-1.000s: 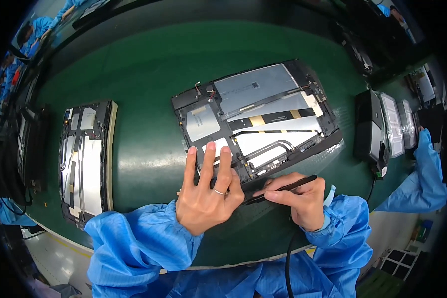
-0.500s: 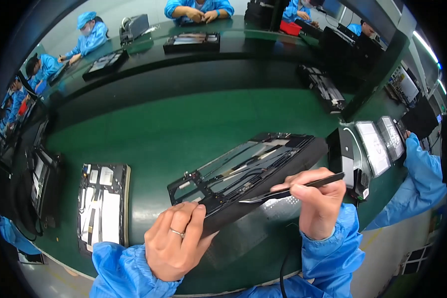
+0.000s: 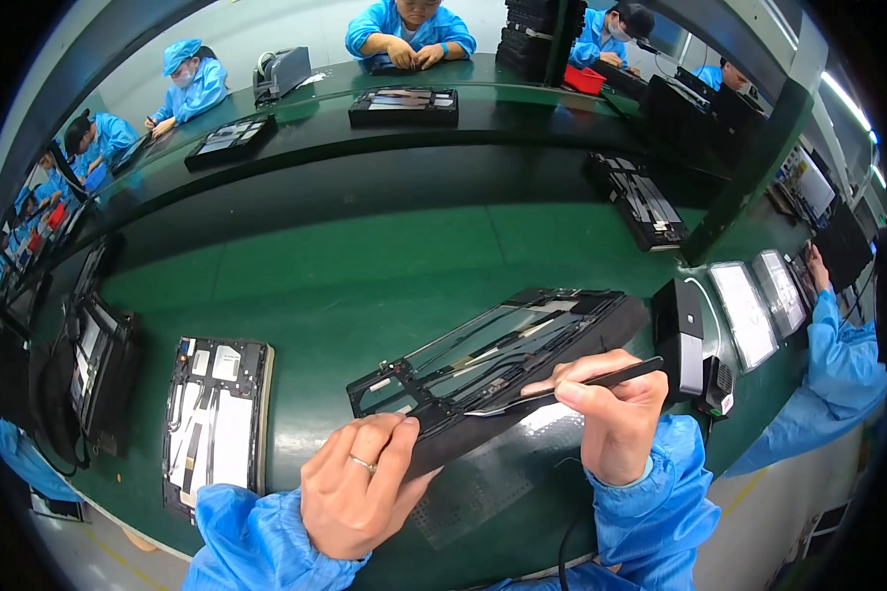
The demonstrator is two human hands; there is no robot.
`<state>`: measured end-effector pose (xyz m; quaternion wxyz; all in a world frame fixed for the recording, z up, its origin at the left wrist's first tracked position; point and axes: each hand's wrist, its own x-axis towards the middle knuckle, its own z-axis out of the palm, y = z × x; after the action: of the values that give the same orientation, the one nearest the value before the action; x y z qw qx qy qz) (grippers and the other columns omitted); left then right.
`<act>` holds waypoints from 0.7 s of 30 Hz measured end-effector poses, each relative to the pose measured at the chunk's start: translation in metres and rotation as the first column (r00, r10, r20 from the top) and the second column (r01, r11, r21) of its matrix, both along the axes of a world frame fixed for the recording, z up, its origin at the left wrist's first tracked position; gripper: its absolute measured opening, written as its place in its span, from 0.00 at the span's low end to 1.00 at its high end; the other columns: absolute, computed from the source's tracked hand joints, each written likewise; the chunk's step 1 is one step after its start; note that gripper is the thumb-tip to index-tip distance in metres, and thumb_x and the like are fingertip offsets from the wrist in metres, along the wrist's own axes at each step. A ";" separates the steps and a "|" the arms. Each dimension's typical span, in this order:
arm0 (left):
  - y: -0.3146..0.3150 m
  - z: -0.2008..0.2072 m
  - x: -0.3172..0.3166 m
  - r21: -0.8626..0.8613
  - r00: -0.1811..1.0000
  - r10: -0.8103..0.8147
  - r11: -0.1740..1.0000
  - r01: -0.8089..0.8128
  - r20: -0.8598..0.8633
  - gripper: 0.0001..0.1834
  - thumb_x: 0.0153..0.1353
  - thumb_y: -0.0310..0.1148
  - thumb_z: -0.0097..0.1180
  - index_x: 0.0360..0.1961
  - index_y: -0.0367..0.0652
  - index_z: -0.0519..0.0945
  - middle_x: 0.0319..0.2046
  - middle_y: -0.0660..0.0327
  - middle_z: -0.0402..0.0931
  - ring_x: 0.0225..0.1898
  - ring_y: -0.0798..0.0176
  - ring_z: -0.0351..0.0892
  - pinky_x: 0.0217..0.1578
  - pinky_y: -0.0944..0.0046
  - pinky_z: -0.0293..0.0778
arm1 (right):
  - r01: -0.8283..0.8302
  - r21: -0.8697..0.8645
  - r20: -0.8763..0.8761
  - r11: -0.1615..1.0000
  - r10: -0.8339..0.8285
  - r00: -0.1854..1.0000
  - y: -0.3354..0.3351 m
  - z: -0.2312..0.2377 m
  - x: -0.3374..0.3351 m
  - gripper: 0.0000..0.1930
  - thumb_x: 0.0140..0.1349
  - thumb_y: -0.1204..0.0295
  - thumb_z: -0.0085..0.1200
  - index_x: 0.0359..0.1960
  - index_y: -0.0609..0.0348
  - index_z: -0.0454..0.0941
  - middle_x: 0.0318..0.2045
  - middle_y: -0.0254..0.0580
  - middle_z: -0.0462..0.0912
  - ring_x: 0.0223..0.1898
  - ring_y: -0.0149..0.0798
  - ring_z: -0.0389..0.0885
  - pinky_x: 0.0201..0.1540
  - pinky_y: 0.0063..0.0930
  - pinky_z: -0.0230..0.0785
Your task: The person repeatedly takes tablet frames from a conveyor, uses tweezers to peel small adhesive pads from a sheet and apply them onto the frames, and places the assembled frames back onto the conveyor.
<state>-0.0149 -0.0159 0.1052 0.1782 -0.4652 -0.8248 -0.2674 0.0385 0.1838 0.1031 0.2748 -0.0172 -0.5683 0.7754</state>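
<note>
Opened device (image 3: 508, 340), flat and rectangular, slants across the green desk (image 3: 365, 251), inner parts facing up and thick black side toward the wearer. At its near left corner the left grip (image 3: 360, 483) is closed on the frame, the fingers hiding that corner. By its near long side, the right grip (image 3: 616, 419) pinches a black-handled tool (image 3: 616, 374); the pale tip reaches that side, but whether it touches cannot be told. Nearer than the device, a translucent dotted sheet (image 3: 468, 507) lies on the desk.

Well apart to the device's left rests a second opened unit (image 3: 232, 433); farther left, more black equipment (image 3: 94, 364) fades into the dark rim, hard to make out. Just past the device's right end stands a black-and-grey box (image 3: 673, 320), then clear trays (image 3: 744, 315) and a co-worker's blue sleeve (image 3: 818, 364), its body cut off.

Beyond the device to the right lies another unit (image 3: 646, 202), near a green post (image 3: 749, 182). Farthest beyond it, across a dark strip (image 3: 315, 177), a co-worker in blue (image 3: 365, 28) sits, head cropped by the upper edge.
</note>
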 end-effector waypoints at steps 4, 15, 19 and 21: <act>0.000 0.002 0.000 -0.003 1.000 -0.002 1.000 0.002 0.007 0.23 0.33 0.25 0.63 0.35 0.30 0.72 0.31 0.52 0.71 0.29 0.55 0.74 0.28 0.63 0.71 | 0.003 0.012 -0.029 1.000 -0.003 1.000 0.000 0.000 -0.001 0.03 0.43 0.86 0.54 0.22 0.74 0.75 0.24 0.49 0.77 0.27 0.43 0.79 0.31 0.28 0.71; 0.000 0.001 0.001 0.002 1.000 -0.001 1.000 0.001 0.006 0.23 0.33 0.25 0.64 0.35 0.30 0.72 0.31 0.52 0.70 0.29 0.56 0.74 0.27 0.64 0.71 | 0.007 0.040 0.011 0.999 -0.007 1.000 0.000 0.001 -0.001 0.04 0.43 0.85 0.54 0.23 0.74 0.75 0.23 0.49 0.77 0.25 0.40 0.78 0.32 0.28 0.71; 0.000 0.001 0.001 -0.005 1.000 -0.002 1.000 0.002 0.008 0.23 0.33 0.25 0.63 0.35 0.30 0.72 0.31 0.52 0.70 0.29 0.56 0.74 0.27 0.64 0.71 | -0.007 0.009 -0.023 1.000 0.007 1.000 0.000 0.000 -0.001 0.04 0.43 0.85 0.54 0.23 0.74 0.75 0.24 0.49 0.78 0.26 0.41 0.78 0.31 0.27 0.71; 0.001 0.002 0.002 -0.005 1.000 0.000 1.000 0.000 0.006 0.24 0.33 0.25 0.63 0.35 0.30 0.72 0.31 0.52 0.70 0.29 0.56 0.74 0.27 0.64 0.71 | 0.000 0.015 -0.032 1.000 0.000 0.999 0.000 -0.001 -0.001 0.04 0.43 0.86 0.54 0.24 0.75 0.75 0.24 0.49 0.78 0.26 0.41 0.79 0.31 0.26 0.71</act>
<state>-0.0132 -0.0150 0.1067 0.1743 -0.4647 -0.8261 -0.2667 0.0378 0.1840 0.1022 0.2839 -0.0027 -0.5697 0.7712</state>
